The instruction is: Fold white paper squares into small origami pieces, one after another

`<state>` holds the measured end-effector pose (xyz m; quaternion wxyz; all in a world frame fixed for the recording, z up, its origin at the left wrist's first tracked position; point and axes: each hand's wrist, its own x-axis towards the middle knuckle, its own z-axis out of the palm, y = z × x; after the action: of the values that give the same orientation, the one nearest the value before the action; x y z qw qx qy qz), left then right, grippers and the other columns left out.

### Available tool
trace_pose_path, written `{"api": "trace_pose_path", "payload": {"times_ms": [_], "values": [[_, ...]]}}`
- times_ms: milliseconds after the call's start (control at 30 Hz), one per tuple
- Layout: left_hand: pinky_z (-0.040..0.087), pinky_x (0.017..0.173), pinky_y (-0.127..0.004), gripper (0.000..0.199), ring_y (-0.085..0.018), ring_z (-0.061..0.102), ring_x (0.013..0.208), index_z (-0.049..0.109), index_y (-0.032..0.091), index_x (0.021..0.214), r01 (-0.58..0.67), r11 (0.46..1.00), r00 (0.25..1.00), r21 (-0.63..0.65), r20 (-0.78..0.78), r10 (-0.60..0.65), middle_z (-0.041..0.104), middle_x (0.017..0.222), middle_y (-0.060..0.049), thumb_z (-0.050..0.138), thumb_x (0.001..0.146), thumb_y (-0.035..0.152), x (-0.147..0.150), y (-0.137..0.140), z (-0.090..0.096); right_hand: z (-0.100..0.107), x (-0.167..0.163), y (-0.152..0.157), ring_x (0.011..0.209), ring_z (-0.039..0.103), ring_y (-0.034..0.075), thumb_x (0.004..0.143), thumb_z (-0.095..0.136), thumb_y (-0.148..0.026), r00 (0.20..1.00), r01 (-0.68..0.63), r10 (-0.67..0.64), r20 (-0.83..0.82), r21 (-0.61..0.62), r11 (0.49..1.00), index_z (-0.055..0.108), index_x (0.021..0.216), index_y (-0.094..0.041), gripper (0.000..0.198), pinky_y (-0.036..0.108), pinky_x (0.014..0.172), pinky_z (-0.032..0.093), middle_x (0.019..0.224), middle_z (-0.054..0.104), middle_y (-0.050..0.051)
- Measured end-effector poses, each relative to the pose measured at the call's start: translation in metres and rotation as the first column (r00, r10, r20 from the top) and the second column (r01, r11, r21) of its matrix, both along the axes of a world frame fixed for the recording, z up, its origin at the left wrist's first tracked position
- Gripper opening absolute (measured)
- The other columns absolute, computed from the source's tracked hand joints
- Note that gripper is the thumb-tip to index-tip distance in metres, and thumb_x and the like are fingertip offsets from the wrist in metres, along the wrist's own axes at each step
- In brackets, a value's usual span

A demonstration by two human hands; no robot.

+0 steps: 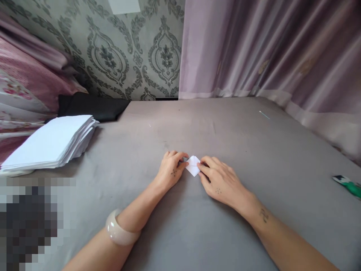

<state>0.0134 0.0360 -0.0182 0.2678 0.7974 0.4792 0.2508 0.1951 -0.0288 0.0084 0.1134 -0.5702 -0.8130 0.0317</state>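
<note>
The small folded paper [193, 168] lies on the grey cloth [180, 222] between both hands, one corner pointing toward the person. Left hand [172, 168] and right hand [218, 178] are equally near, fingertips closed on its opposite side corners.

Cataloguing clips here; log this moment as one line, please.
left hand: holds folded paper by left corner | right hand: holds its right corner | paper stack: off to the left
</note>
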Motion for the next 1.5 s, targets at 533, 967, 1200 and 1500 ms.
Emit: {"api": "trace_pose_path", "payload": {"times_ms": [533,967,1200,1500], "values": [[0.039,0.068,-0.027,0.014,-0.015,0.050,0.071,0.063,0.017,0.079,0.038,0.962,0.953,-0.271,0.298,0.046,0.058,0.072,-0.001,0.066,0.074,0.030,0.002,0.003,0.001,-0.021,0.013,0.027,0.079,0.060,0.014,0.077,0.061,-0.027,0.774,0.140,-0.254,-0.580,-0.234,0.962,0.060,0.098,-0.021,0.021,0.027,0.074,0.044,0.091,0.066,0.002],[0.041,0.064,-0.022,0.039,-0.009,0.056,0.062,0.058,0.014,0.096,0.302,0.830,0.588,-0.470,0.777,0.226,0.061,0.066,0.002,0.078,0.064,0.025,0.011,-0.004,0.011,0.003,0.009,0.020,0.049,0.036,0.007,0.071,0.065,-0.052,0.466,-0.129,-0.410,-0.784,-0.519,0.845,0.064,0.061,-0.014,0.039,0.023,0.049,0.026,0.050,0.046,-0.004],[0.043,0.062,-0.022,0.032,-0.011,0.060,0.071,0.064,0.016,0.089,0.282,0.768,0.467,-0.575,0.782,0.413,0.066,0.086,-0.002,0.078,0.066,0.034,0.021,-0.008,0.013,-0.003,-0.014,0.019,0.054,0.044,0.007,0.059,0.077,-0.045,-0.099,-0.175,-0.566,-0.818,-0.546,0.819,0.068,0.065,-0.015,0.032,0.022,0.050,0.032,0.060,0.056,-0.001],[0.045,0.072,-0.026,0.028,-0.014,0.060,0.076,0.068,0.013,0.089,0.214,0.853,0.566,-0.475,0.772,0.288,0.069,0.088,-0.006,0.070,0.072,0.036,0.020,-0.011,0.013,-0.010,-0.023,0.017,0.072,0.057,0.013,0.073,0.067,-0.046,0.160,-0.090,-0.458,-0.874,-0.475,0.875,0.069,0.087,-0.015,0.034,0.024,0.060,0.044,0.083,0.065,0.006]]}}
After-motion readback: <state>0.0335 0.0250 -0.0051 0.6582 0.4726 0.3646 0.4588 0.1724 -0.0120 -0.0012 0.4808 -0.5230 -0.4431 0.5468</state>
